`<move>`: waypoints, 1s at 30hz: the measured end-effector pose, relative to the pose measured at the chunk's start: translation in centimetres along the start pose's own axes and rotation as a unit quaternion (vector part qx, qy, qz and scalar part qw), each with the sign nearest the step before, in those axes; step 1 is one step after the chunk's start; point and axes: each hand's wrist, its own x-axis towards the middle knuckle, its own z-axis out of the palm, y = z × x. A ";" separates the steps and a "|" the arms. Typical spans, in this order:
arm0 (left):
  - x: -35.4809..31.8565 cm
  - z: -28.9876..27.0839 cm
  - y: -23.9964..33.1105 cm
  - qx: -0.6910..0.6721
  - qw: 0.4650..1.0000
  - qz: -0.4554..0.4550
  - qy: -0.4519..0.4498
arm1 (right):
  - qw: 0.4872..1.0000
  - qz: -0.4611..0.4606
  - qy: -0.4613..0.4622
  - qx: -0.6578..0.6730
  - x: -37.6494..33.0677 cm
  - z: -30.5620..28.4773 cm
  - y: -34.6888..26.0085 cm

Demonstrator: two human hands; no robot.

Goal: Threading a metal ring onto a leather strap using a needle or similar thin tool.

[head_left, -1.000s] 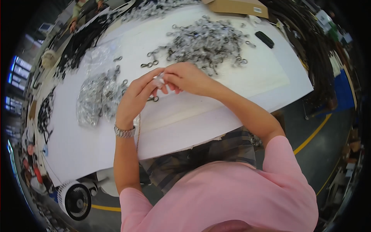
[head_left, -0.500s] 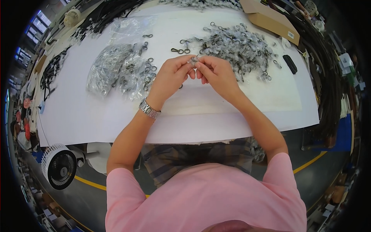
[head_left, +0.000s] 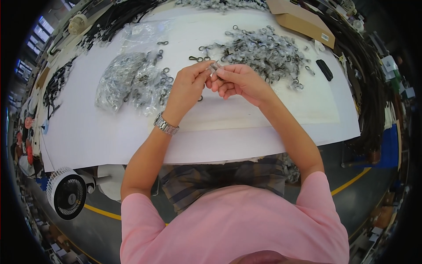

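A small clear-wrapped metal clip (head_left: 215,67) is pinched between both hands just above the white table (head_left: 88,132), close to the middle of the far half of the sheet. The left hand (head_left: 187,86) is curled shut on the clip from the left side, thumb and forefinger tips pressed onto it, with a silver wristwatch (head_left: 165,125) worn on that wrist. The right hand (head_left: 237,80) is closed on the same clip from the right, fingers folded in, so the piece is gripped from both sides at once. The exact shape of the clip can't really be made out, too small and half covered by fingertips.

Right behind the hands a big loose pile of wrapped clips (head_left: 263,50) is spread out, with a few stray ones lying at its near edge, just beside the knuckles. To the left a second heap in crinkly clear bags (head_left: 127,81) is seen, well apart from the first pile. A brown cardboard box (head_left: 301,22) is parked at the far right edge, and a small black oblong thing (head_left: 325,70) lies near the right side of the big pile. Bundles of black straps (head_left: 369,88) are draped along the table's right side. Down on the floor at the left a little white fan (head_left: 67,199) is standing.
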 end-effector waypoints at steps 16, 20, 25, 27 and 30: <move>1.6 -6.1 -1.3 -0.276 0.948 -0.082 0.135 | 0.877 -0.146 0.118 -0.443 0.9 4.5 1.0; 2.2 -6.5 -2.3 -0.276 0.946 -0.074 0.155 | 0.678 -0.198 0.095 -0.701 3.1 5.9 3.9; 2.0 -7.9 -3.1 -0.149 0.972 -0.073 0.168 | 0.666 -0.151 0.089 -0.725 3.7 5.8 3.2; 2.0 -8.2 -2.9 -0.070 0.981 -0.073 0.164 | 0.693 -0.157 0.080 -0.699 3.8 5.6 2.9; 2.6 -8.4 -2.6 -0.052 0.971 -0.038 0.229 | 0.717 -0.182 0.141 -0.657 5.2 6.1 1.4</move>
